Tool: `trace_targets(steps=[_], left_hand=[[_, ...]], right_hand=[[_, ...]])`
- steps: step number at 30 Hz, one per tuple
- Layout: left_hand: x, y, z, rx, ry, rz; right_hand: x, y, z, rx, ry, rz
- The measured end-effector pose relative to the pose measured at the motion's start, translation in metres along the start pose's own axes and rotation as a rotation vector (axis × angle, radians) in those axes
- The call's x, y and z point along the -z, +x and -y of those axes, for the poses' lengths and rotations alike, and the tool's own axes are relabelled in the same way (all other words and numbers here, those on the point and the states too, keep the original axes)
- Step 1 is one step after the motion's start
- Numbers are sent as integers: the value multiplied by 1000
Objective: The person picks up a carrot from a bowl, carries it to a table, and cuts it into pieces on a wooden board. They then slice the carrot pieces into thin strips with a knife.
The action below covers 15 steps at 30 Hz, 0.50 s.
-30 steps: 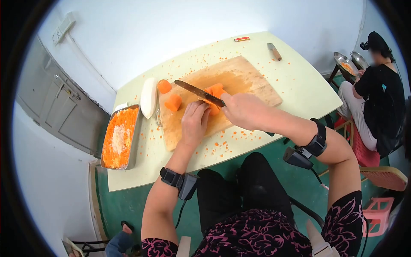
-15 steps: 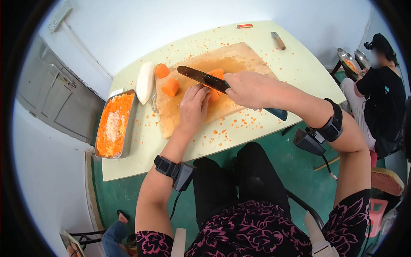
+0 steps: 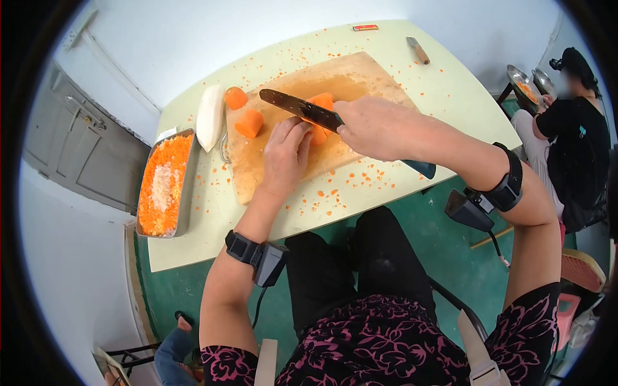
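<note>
My right hand [image 3: 370, 127] grips a long dark knife [image 3: 297, 108] whose blade lies across a carrot piece [image 3: 320, 103] on the wooden cutting board [image 3: 367, 76]. My left hand [image 3: 283, 157] rests on the board with its fingertips pressing on that carrot piece, just under the blade. Two more carrot chunks [image 3: 249, 122] sit at the board's left end. A white radish [image 3: 210, 116] lies on the table beside them.
A metal tray [image 3: 162, 185] of grated carrot and radish stands at the table's left. A small tool [image 3: 417, 49] and a red object [image 3: 365, 27] lie at the far edge. Carrot bits dot the pale table [image 3: 450, 103]. Another person [image 3: 573, 141] sits at right near metal pans.
The view has shifted, so board and table sit higher in frame. The knife rose a little, then came back down on the carrot. My left hand stayed on the piece.
</note>
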State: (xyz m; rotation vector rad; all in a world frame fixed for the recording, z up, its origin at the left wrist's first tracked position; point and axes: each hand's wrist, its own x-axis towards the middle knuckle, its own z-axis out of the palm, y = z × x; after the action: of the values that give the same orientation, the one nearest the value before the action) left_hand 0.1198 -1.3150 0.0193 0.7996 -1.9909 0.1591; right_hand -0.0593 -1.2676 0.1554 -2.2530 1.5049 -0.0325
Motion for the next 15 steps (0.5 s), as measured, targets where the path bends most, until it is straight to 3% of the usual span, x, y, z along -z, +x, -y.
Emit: trace_targets(steps=[15], left_hand=[[1, 0, 0, 11, -15, 6]], right_hand=[[0, -1, -1, 52, -13, -56]])
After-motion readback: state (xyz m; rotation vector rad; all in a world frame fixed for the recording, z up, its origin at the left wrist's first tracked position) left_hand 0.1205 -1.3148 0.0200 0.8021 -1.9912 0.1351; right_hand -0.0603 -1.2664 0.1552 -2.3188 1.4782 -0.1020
